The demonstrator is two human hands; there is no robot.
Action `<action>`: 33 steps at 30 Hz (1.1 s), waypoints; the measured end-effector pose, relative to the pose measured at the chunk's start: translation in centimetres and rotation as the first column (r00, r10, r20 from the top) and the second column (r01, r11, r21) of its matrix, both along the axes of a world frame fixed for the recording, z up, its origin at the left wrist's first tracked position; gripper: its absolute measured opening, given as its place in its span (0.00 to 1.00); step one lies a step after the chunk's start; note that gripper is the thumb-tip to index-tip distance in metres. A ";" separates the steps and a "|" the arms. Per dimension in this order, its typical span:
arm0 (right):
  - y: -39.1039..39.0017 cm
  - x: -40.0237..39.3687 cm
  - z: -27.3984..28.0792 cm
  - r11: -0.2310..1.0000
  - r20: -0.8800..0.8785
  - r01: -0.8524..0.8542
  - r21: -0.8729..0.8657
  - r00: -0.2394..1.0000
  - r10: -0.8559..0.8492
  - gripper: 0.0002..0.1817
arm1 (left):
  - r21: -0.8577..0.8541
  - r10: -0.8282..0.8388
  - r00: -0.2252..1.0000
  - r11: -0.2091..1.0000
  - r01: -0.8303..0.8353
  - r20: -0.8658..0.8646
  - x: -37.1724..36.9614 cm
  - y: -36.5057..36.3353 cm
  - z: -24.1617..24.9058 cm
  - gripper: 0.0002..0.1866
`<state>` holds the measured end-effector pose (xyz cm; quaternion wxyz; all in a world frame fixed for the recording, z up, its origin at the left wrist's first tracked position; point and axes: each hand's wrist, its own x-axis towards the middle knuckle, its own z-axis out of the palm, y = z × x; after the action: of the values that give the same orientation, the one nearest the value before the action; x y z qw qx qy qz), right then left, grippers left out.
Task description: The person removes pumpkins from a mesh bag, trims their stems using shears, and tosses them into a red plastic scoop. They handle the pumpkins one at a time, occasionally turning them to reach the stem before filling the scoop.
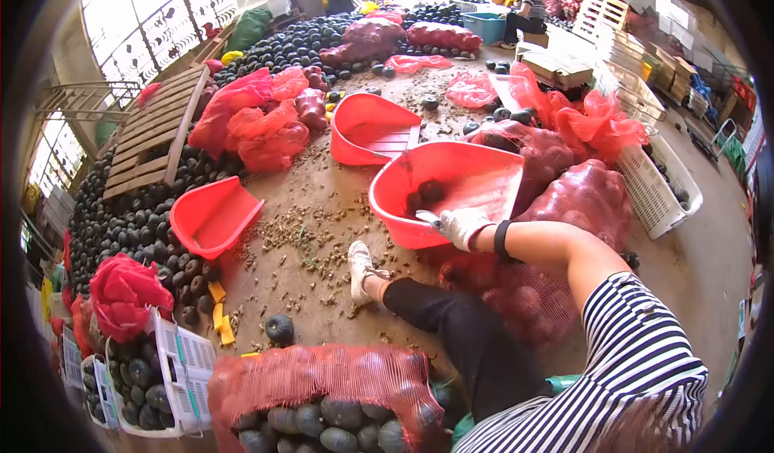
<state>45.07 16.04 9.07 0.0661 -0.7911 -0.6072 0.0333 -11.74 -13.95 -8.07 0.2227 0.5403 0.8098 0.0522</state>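
My right hand (pixel 463 227), in a whitish glove with a dark band at the wrist, is at the near rim of a large red plastic scoop (pixel 476 167). Its fingers reach over the rim and seem to grip it. A few dark round squashes (pixel 431 191) lie inside the scoop, by the fingertips. Beneath and beside it are red mesh sacks (pixel 584 203) full of round produce. Close to my body, a red mesh sack (pixel 322 376) lies partly open, showing dark green squashes (pixel 343 413). My left hand is out of view.
Two more red scoops (pixel 375 126) (pixel 214 215) rest on the littered floor (pixel 314 211). Heaped squashes (pixel 145 227) and a wooden pallet (pixel 157 130) line the left. White crates (pixel 181 372) (pixel 657 183) stand at both sides. A person (pixel 528 14) sits at the back near a blue tub (pixel 484 27).
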 end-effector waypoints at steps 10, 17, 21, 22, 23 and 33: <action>-3.5 -14.1 1.7 0.987 -0.420 0.081 -0.141 0.898 -0.134 0.27 | 0.076 0.112 0.923 0.986 -0.150 0.367 -2.5 2.5 -3.7 0.35; -3.3 -7.6 -0.2 0.767 -0.517 -0.325 -0.554 0.856 -0.011 0.23 | 0.130 -0.036 0.413 0.971 -0.201 0.910 8.2 9.1 9.4 0.36; -8.2 -5.7 6.5 0.765 -0.461 -0.387 -0.515 0.877 0.133 0.18 | 0.115 -0.185 -0.414 0.975 -0.188 0.891 12.7 9.3 19.3 0.37; -9.5 -5.6 7.5 0.821 -0.252 -0.415 -0.393 0.907 0.338 0.17 | 0.136 -0.220 -0.587 0.973 -0.185 0.779 13.3 8.8 21.9 0.37; -10.2 -5.2 7.7 0.900 -0.268 -0.299 -0.319 0.939 0.217 0.19 | 0.149 -0.236 -0.714 0.972 -0.184 0.659 13.5 7.9 23.9 0.37; -14.5 -8.5 10.8 0.902 -0.385 -0.374 0.216 0.816 0.431 0.13 | -0.373 0.028 -0.824 0.900 -0.226 0.567 17.2 9.8 18.1 0.47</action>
<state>36.56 1.57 19.87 0.2392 -0.6119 -0.7327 0.1776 5.47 -4.11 10.02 0.7779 -0.0546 0.1440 0.6092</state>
